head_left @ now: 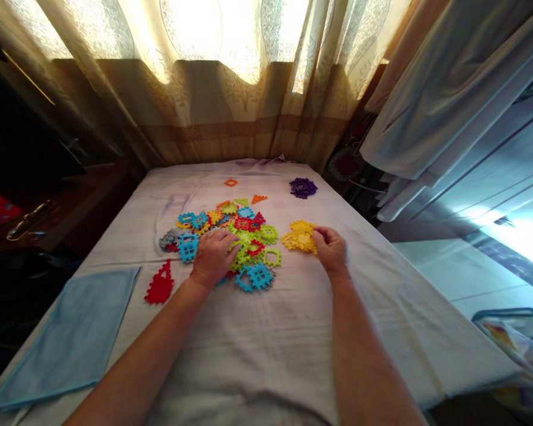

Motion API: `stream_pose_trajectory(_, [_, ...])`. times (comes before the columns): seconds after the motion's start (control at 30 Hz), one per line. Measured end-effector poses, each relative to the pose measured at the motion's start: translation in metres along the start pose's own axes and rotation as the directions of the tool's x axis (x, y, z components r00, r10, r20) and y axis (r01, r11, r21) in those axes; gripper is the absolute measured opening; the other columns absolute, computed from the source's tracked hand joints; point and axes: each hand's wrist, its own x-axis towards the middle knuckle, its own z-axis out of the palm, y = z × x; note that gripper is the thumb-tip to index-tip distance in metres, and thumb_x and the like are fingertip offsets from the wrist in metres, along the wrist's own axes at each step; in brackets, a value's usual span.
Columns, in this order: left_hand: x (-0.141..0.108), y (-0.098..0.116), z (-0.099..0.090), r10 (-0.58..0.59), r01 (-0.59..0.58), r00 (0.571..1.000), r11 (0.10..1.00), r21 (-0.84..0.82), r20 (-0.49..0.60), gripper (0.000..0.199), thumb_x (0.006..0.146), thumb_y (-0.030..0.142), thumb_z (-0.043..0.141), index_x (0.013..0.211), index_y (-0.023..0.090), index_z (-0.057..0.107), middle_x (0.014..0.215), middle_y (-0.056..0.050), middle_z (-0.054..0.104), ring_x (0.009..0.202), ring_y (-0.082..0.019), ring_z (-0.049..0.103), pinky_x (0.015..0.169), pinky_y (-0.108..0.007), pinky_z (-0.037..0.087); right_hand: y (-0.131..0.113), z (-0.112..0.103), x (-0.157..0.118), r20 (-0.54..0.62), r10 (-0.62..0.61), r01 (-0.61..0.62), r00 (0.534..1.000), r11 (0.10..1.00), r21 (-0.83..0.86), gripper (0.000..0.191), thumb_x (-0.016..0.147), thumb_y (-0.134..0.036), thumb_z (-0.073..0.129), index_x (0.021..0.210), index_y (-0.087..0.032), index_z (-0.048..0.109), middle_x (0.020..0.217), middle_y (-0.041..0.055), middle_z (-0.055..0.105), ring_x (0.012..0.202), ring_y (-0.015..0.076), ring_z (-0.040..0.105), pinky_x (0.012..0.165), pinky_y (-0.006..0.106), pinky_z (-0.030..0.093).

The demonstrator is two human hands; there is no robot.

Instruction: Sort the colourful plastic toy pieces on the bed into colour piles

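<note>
Daylight glares through the curtain (240, 106), with the left side dark and the edges stretched.

"What are you working on there?"

"A flat top under a pale, wrinkled sheet (266, 337) (table or bed, I can't tell which)."

"And in the middle of it?"

"My mixed heap (245, 235) of toothed plastic pieces: green, blue, red, orange and yellow, with grey ones (169, 238) at its left edge. Just right of it I have a yellow bunch (299, 238)."

"Anything further off?"

"Near the far right corner, a purple cluster (302, 188). Beyond the heap, an orange square (228, 181) and an orange triangle (258, 199), well apart from the purple."

"On your left?"

"Some red pieces (159, 289) near me, then a light blue cloth (77, 331), spread flat along my left edge."
</note>
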Motion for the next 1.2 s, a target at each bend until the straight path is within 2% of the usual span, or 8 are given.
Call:
stream_pose_trajectory(0.1, [0.004, -0.030, -0.007, -0.124, 0.115, 0.990, 0.987, 0.116, 0.068, 0.022, 0.090, 0.032, 0.054, 0.096, 0.022, 0.073, 0.100, -0.008, 0.071, 0.098, -0.028, 0.061, 0.089, -0.042, 0.045, 0.009, -0.014, 0.007, -0.042, 0.023, -0.028, 0.999, 0.991, -0.130, 0.036, 0.074, -0.046, 0.050, 0.088, -0.019, 0.069, 0.073, 0.0051, 0.068, 0.066, 0.0196, 0.058, 0.063, 0.031, 0.046])
stream_pose_trajectory(0.2, [0.005, -0.053, -0.012, -0.242, 0.220, 0.966, 0.955, 0.201, 0.092, 0.028, 0.091, 0.034, 0.051, 0.099, 0.020, 0.074, 0.104, -0.010, 0.070, 0.101, -0.030, 0.061, 0.088, -0.045, 0.045, 0.008, -0.020, 0.007, -0.059, 0.064, -0.077, 0.996, 0.961, -0.267, 0.034, 0.075, -0.042, 0.049, 0.088, -0.020, 0.070, 0.069, 0.0037, 0.066, 0.063, 0.0196, 0.056, 0.059, 0.030, 0.041])
stream_pose_trajectory(0.4, [0.004, -0.076, -0.011, -0.387, 0.323, 0.908, 0.890, 0.323, 0.161, 0.032, 0.088, 0.034, 0.050, 0.106, 0.021, 0.074, 0.114, -0.013, 0.067, 0.107, -0.033, 0.058, 0.087, -0.046, 0.045, 0.011, -0.021, 0.007, -0.091, 0.107, -0.135, 0.990, 0.903, -0.409, 0.032, 0.075, -0.040, 0.050, 0.086, -0.020, 0.072, 0.078, 0.0060, 0.069, 0.066, 0.0189, 0.055, 0.060, 0.029, 0.037])
stream_pose_trajectory(0.57, [0.011, -0.081, -0.007, -0.421, 0.332, 0.887, 0.868, 0.370, 0.192, 0.035, 0.087, 0.036, 0.050, 0.112, 0.024, 0.073, 0.116, -0.012, 0.067, 0.108, -0.033, 0.058, 0.089, -0.046, 0.045, 0.020, -0.021, 0.009, -0.147, 0.042, -0.100, 0.988, 0.906, -0.412, 0.034, 0.076, -0.042, 0.050, 0.086, -0.019, 0.073, 0.084, 0.0072, 0.069, 0.067, 0.0175, 0.054, 0.062, 0.029, 0.038])
stream_pose_trajectory(0.7, [0.020, -0.082, -0.006, -0.456, 0.348, 0.869, 0.840, 0.416, 0.195, 0.038, 0.087, 0.037, 0.050, 0.116, 0.025, 0.071, 0.115, -0.012, 0.067, 0.107, -0.033, 0.058, 0.088, -0.046, 0.045, 0.018, -0.020, 0.008, -0.155, 0.035, -0.094, 0.987, 0.916, -0.390, 0.036, 0.077, -0.039, 0.047, 0.088, -0.018, 0.074, 0.085, 0.0084, 0.068, 0.069, 0.0190, 0.056, 0.066, 0.031, 0.041])
stream_pose_trajectory(0.83, [0.028, -0.079, -0.006, -0.452, 0.332, 0.869, 0.836, 0.437, 0.204, 0.035, 0.087, 0.036, 0.050, 0.114, 0.026, 0.071, 0.117, -0.012, 0.065, 0.107, -0.032, 0.057, 0.088, -0.044, 0.043, 0.014, -0.018, 0.008, -0.237, 0.012, -0.091, 0.971, 0.941, -0.327, 0.038, 0.077, -0.038, 0.044, 0.088, -0.016, 0.074, 0.085, 0.0099, 0.068, 0.073, 0.0208, 0.058, 0.071, 0.033, 0.044])
stream_pose_trajectory(1.0, [0.031, -0.075, -0.005, -0.440, 0.302, 0.867, 0.837, 0.457, 0.232, 0.033, 0.090, 0.033, 0.045, 0.105, 0.021, 0.072, 0.115, -0.013, 0.065, 0.108, -0.031, 0.055, 0.087, -0.042, 0.041, 0.014, -0.014, 0.008, -0.305, -0.033, -0.050, 0.952, 0.964, -0.261, 0.039, 0.078, -0.040, 0.043, 0.087, -0.016, 0.073, 0.085, 0.0104, 0.070, 0.073, 0.0211, 0.059, 0.074, 0.034, 0.046])
stream_pose_trajectory(1.2, [0.027, -0.076, -0.005, -0.472, 0.328, 0.844, 0.829, 0.452, 0.253, 0.033, 0.091, 0.035, 0.046, 0.106, 0.022, 0.071, 0.115, -0.013, 0.066, 0.108, -0.032, 0.057, 0.085, -0.042, 0.042, 0.014, -0.008, 0.006, -0.302, -0.070, -0.009, 0.951, 0.968, -0.251, 0.035, 0.078, -0.038, 0.044, 0.085, -0.017, 0.072, 0.083, 0.0094, 0.069, 0.077, 0.0216, 0.060, 0.078, 0.035, 0.048])
